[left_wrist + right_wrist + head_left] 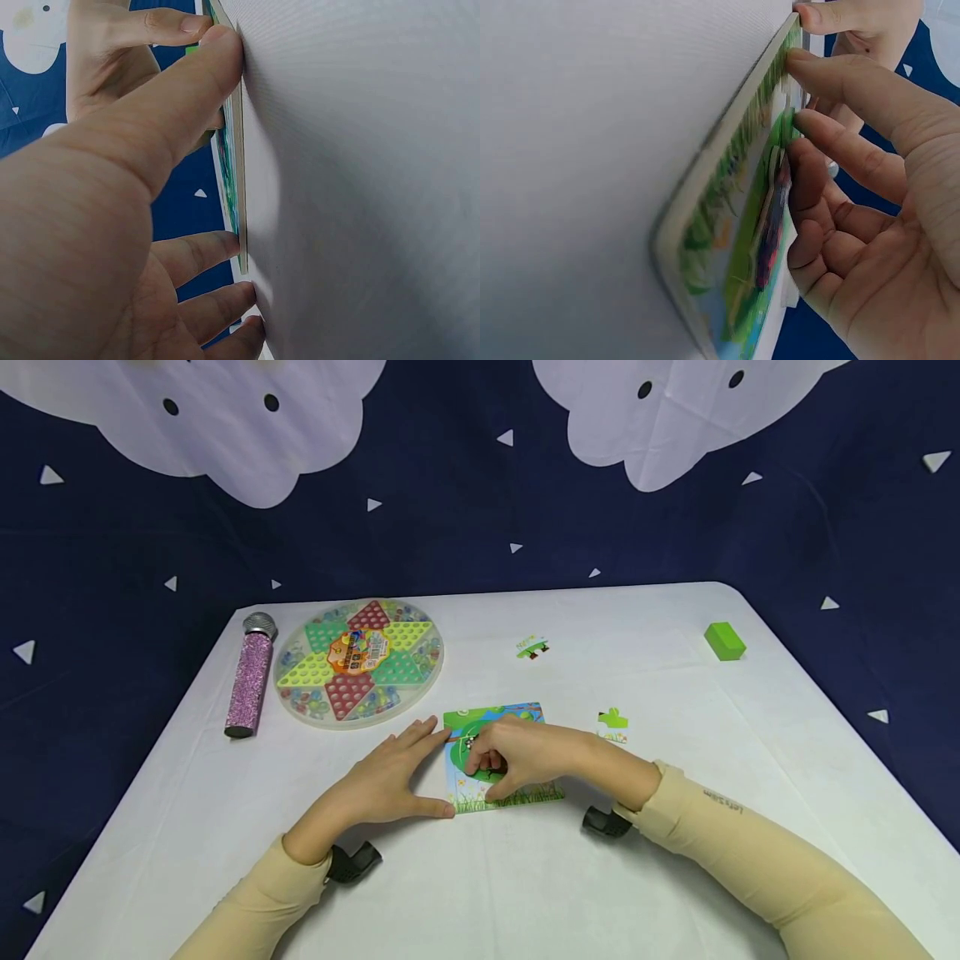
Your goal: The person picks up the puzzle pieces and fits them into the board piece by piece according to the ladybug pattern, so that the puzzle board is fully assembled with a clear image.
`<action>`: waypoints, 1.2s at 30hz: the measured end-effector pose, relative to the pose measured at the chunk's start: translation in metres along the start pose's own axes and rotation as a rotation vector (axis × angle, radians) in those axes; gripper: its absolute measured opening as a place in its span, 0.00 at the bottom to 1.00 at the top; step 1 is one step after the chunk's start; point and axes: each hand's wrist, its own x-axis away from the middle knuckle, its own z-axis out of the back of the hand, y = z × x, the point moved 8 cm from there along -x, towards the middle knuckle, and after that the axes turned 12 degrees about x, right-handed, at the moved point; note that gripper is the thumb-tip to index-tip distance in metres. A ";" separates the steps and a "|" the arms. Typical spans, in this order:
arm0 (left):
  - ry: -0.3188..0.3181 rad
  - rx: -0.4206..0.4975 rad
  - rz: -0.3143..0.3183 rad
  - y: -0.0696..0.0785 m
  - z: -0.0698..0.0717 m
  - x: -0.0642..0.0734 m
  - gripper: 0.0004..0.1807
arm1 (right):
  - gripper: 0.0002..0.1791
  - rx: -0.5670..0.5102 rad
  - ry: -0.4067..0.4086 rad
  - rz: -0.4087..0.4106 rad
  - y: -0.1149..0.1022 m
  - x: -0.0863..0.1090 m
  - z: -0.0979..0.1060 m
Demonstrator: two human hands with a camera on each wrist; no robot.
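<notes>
A wooden jigsaw puzzle board point(504, 799) with a green leaf and a grassy border lies flat on the table. My left hand point(386, 777) rests at its left edge, fingers spread, the thumb at the near left corner. Over the middle of the board, my right hand point(528, 750) touches the picture with thumb and index fingertips, set apart from each other. Its other fingers are curled in. Beside them in the right wrist view, a dark and red puzzle piece point(769, 232) sits raised above the board's surface. My right hand hides much of the leaf.
Loose puzzle pieces point(533, 647) lie beyond the board, and more pieces point(613, 720) to its right. A round Chinese checkers set point(360, 664) and a glittery pink microphone point(251, 681) are at the back left. A green block point(724, 642) stands at the far right.
</notes>
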 end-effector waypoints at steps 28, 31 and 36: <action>-0.005 0.017 0.008 -0.001 0.000 0.002 0.61 | 0.20 0.024 0.018 -0.010 0.006 0.004 0.001; -0.003 0.010 0.003 -0.001 0.000 0.002 0.61 | 0.20 0.023 0.040 -0.008 0.010 0.006 0.009; 0.000 0.004 0.011 -0.002 0.000 0.000 0.62 | 0.20 0.072 0.097 -0.041 0.024 0.012 0.030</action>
